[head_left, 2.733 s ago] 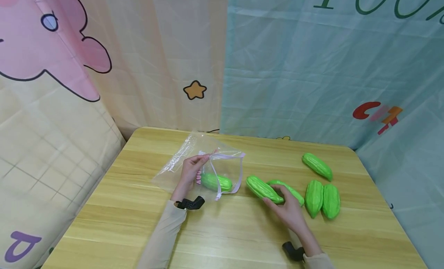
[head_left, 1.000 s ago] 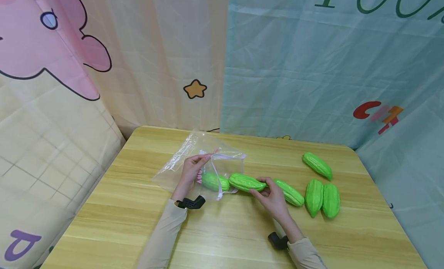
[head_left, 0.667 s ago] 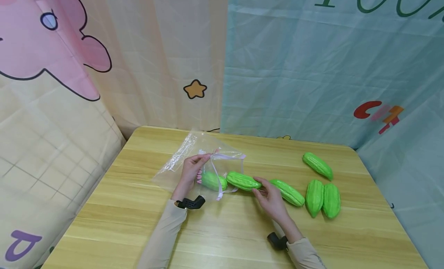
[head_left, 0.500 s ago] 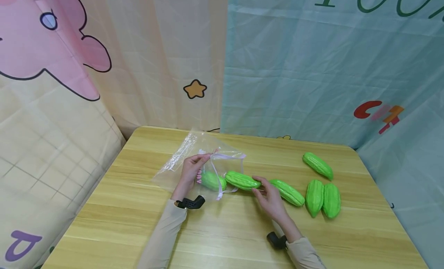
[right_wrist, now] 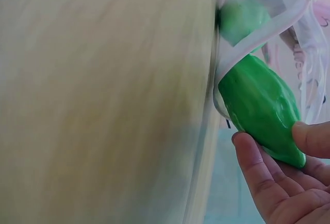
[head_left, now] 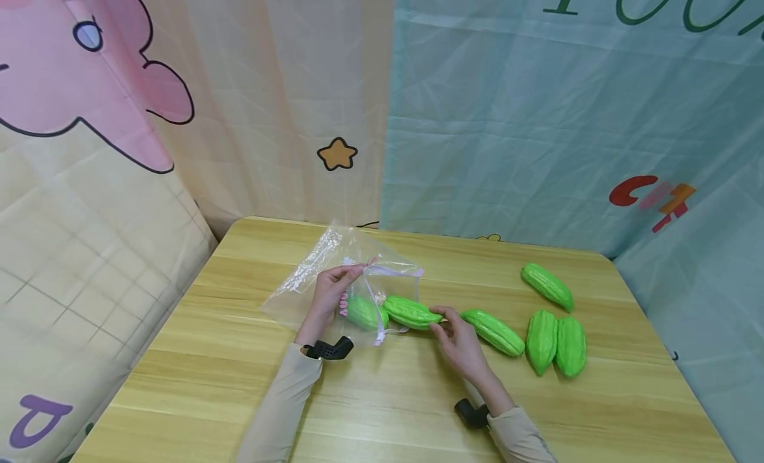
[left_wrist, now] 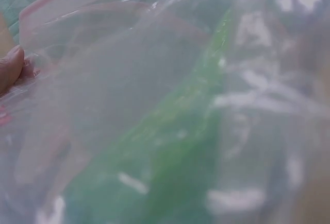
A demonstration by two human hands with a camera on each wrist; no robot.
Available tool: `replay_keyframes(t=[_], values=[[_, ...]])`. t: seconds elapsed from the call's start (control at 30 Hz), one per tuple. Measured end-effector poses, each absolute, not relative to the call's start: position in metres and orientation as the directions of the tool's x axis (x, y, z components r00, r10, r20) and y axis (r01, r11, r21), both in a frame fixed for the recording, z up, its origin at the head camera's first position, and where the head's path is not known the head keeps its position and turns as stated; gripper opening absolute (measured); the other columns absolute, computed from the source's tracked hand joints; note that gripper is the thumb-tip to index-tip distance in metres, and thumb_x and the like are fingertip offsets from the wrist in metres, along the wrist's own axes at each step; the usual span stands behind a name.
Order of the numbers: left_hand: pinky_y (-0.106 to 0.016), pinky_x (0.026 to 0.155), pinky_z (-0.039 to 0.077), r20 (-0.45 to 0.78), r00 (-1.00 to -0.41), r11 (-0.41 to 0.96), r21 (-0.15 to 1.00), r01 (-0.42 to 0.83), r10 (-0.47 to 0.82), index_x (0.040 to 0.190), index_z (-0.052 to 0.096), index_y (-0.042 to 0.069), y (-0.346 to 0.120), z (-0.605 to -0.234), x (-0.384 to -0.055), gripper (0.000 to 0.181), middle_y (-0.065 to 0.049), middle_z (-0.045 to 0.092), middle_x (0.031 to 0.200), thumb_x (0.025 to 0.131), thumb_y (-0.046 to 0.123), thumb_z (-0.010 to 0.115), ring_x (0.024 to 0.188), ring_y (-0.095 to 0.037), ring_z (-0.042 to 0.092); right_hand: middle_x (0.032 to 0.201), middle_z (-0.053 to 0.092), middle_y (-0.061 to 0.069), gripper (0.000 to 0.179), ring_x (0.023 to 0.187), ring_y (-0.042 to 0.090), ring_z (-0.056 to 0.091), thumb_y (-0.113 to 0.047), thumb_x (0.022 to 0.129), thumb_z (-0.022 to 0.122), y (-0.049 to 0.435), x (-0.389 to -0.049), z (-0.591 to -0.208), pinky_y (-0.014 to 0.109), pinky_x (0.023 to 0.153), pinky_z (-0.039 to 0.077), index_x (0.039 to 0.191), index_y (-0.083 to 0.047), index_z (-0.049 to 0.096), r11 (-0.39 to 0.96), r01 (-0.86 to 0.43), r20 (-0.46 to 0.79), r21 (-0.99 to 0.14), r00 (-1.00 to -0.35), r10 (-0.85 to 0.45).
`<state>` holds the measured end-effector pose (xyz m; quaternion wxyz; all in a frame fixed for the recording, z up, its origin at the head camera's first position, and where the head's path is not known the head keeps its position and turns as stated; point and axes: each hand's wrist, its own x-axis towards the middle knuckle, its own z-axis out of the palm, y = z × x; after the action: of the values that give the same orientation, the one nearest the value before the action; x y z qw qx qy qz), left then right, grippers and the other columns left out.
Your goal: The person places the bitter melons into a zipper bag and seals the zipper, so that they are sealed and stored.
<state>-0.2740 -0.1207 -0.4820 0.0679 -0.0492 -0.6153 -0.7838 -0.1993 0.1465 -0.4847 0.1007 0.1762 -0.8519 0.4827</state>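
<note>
My left hand [head_left: 329,294] pinches the upper edge of a clear plastic bag [head_left: 310,257] with a pale lilac rim, keeping its mouth open to the right. Inside the bag lies one green bitter melon [head_left: 363,312], blurred through the plastic in the left wrist view. With thumb and fingers, my right hand [head_left: 461,343] holds the tail end of a second ribbed bitter melon [head_left: 410,312]. Its front end is within the bag's mouth, right up against the first melon in the head view. The right wrist view shows the thumb on the held bitter melon [right_wrist: 260,105], fingers beneath it.
Just right of my right hand lies another bitter melon [head_left: 494,332]. Two more sit side by side, a left one [head_left: 541,342] and a right one [head_left: 570,347], with another bitter melon [head_left: 547,287] behind them. All rest on the wooden table [head_left: 370,403] before printed curtains.
My right hand has carried the second bitter melon leftward from beside its neighbour into the bag's mouth. The melon inside has shifted slightly left. My left hand stays put on the bag.
</note>
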Motion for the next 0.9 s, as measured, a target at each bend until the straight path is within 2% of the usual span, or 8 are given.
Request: replay_keyframes(t=[0.13,0.2,0.37,0.43,0.57,0.63,0.8,0.9], values=[[-0.027,0.09,0.044,0.159,-0.986,-0.235,0.957,0.167,-0.051,0.081,0.072,0.018,-0.12,-0.482,-0.274,0.01,0.001,0.071,0.096,0.086,0.009,0.071,0.097,-0.015,0.062,0.103,0.066,0.014,0.026,0.082,0.024,0.066,0.008,0.085,0.065,0.146,-0.2,-0.485,0.032,0.069,0.054,0.11,0.002,0.062,0.466,-0.412,0.362,-0.783,-0.911,-0.197],[-0.021,0.077,0.046,0.159,-0.986,-0.23,0.959,0.167,-0.05,0.081,0.072,0.019,-0.12,-0.482,-0.274,0.011,0.002,0.072,0.095,0.086,0.01,0.07,0.086,-0.011,0.062,0.101,0.065,0.012,0.026,0.08,0.023,0.066,0.007,0.084,0.067,0.145,-0.2,-0.485,0.03,0.068,0.054,0.109,0.001,0.064,0.475,-0.414,0.368,-0.777,-0.91,-0.192],[-0.018,0.065,0.043,0.165,-0.986,-0.231,0.958,0.169,-0.037,0.08,0.073,0.023,-0.121,-0.483,-0.274,0.012,0.003,0.071,0.096,0.086,0.012,0.071,0.077,-0.007,0.058,0.1,0.064,0.01,0.025,0.08,0.02,0.064,0.003,0.083,0.07,0.143,-0.202,-0.484,0.028,0.068,0.054,0.107,-0.001,0.067,0.502,-0.378,0.334,-0.778,-0.925,-0.178],[-0.019,0.067,0.044,0.165,-0.986,-0.232,0.958,0.168,-0.031,0.081,0.074,0.023,-0.121,-0.483,-0.274,0.011,0.003,0.071,0.096,0.086,0.013,0.071,0.079,-0.008,0.059,0.099,0.064,0.009,0.024,0.08,0.018,0.064,0.0,0.083,0.071,0.141,-0.203,-0.483,0.027,0.068,0.053,0.106,-0.002,0.068,0.506,-0.349,0.305,-0.788,-0.937,-0.171],[-0.02,0.064,0.043,0.161,-0.987,-0.22,0.962,0.163,-0.03,0.082,0.075,0.024,-0.12,-0.483,-0.274,0.009,0.004,0.072,0.094,0.085,0.016,0.072,0.078,-0.012,0.056,0.094,0.067,0.007,0.022,0.077,0.016,0.064,-0.002,0.081,0.074,0.138,-0.205,-0.482,0.026,0.067,0.053,0.103,-0.002,0.069,0.514,-0.309,0.263,-0.8,-0.951,-0.162],[-0.022,0.072,0.044,0.161,-0.986,-0.224,0.961,0.164,-0.031,0.082,0.074,0.023,-0.119,-0.483,-0.274,0.008,0.004,0.072,0.095,0.085,0.016,0.073,0.087,-0.015,0.059,0.09,0.068,0.006,0.02,0.074,0.016,0.063,-0.004,0.081,0.075,0.137,-0.206,-0.482,0.025,0.065,0.053,0.1,-0.001,0.069,0.519,-0.296,0.251,-0.802,-0.955,-0.157],[-0.023,0.08,0.045,0.165,-0.986,-0.224,0.96,0.167,-0.026,0.081,0.074,0.023,-0.119,-0.482,-0.274,0.011,0.003,0.072,0.095,0.086,0.013,0.071,0.091,-0.012,0.062,0.081,0.066,0.004,0.016,0.071,0.015,0.062,-0.009,0.081,0.075,0.135,-0.209,-0.48,0.026,0.064,0.052,0.094,-0.001,0.069,0.525,-0.261,0.214,-0.81,-0.965,-0.15],[-0.017,0.057,0.044,0.157,-0.987,-0.224,0.962,0.156,-0.013,0.083,0.074,0.023,-0.12,-0.483,-0.275,0.009,0.003,0.072,0.091,0.086,0.014,0.071,0.063,-0.004,0.057,0.079,0.065,0.002,0.015,0.069,0.014,0.06,-0.011,0.083,0.075,0.133,-0.211,-0.479,0.026,0.062,0.051,0.094,-0.002,0.069,0.534,-0.254,0.199,-0.806,-0.967,-0.159]])
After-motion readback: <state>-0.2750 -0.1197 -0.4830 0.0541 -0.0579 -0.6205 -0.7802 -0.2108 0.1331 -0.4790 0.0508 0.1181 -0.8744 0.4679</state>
